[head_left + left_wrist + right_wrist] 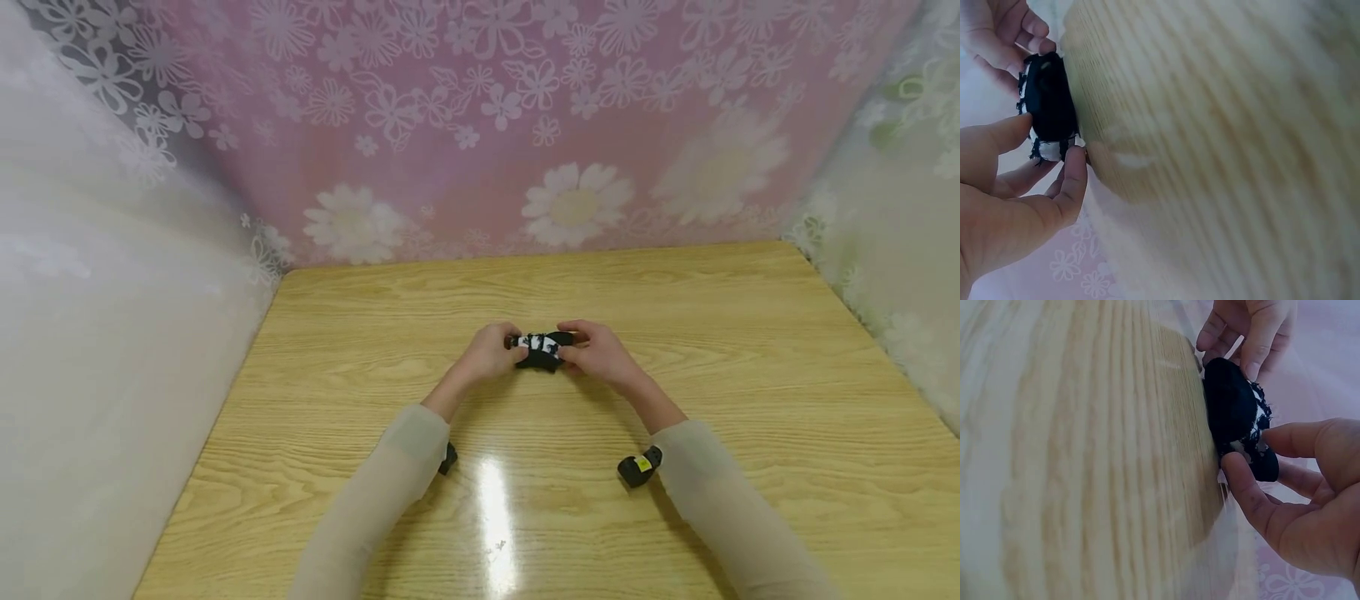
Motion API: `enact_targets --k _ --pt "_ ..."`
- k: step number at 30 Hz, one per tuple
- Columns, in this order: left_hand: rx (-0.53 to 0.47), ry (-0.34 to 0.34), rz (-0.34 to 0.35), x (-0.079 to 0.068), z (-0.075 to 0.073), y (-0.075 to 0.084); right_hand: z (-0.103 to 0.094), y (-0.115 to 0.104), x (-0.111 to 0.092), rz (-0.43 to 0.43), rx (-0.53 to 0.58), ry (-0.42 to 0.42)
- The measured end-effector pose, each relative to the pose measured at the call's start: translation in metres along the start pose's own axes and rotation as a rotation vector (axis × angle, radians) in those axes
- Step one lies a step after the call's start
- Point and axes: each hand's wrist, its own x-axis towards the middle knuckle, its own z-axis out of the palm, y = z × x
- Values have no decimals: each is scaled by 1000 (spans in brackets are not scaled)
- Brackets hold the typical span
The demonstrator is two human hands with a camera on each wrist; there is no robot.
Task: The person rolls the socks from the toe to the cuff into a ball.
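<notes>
A small folded sock (538, 360), black with white patches and loose dark threads, is held low over the table between both hands. My left hand (491, 352) pinches its left end, thumb on the near side and fingers behind. At the other end my right hand (600, 357) grips it between thumb and fingers. In the left wrist view, a smooth rounded black part of the sock (1050, 100) faces the camera. The right wrist view shows the white, thread-covered side of the sock (1259, 419) beside the right thumb and fingers.
The wood-grain table (337, 333) runs back to a pink floral curtain (465, 192), with pale sheets at both sides. Black wrist devices show at the left sleeve (408, 450) and the right sleeve (697, 458). Glare (495, 525) marks the table's front.
</notes>
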Motion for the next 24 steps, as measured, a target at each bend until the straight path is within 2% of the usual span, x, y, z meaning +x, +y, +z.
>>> enact_targets --k 7,9,14,17,20,24 --pt "-52 8 15 -7 -6 0 -3 1 -3 -41 -89 35" --pt "-41 21 22 -11 -10 0 -3 1 -5 -67 -126 48" --pt "71 92 28 -25 -19 -1 -3 -1 -11 -142 -211 85" --pt "103 122 27 -34 -22 -3 -2 -1 -16 -185 -251 117" --pt "165 138 53 -41 -22 -6 0 -2 -23 -226 -318 152" --pt "295 151 112 -48 -19 -8 3 0 -30 -264 -446 181"
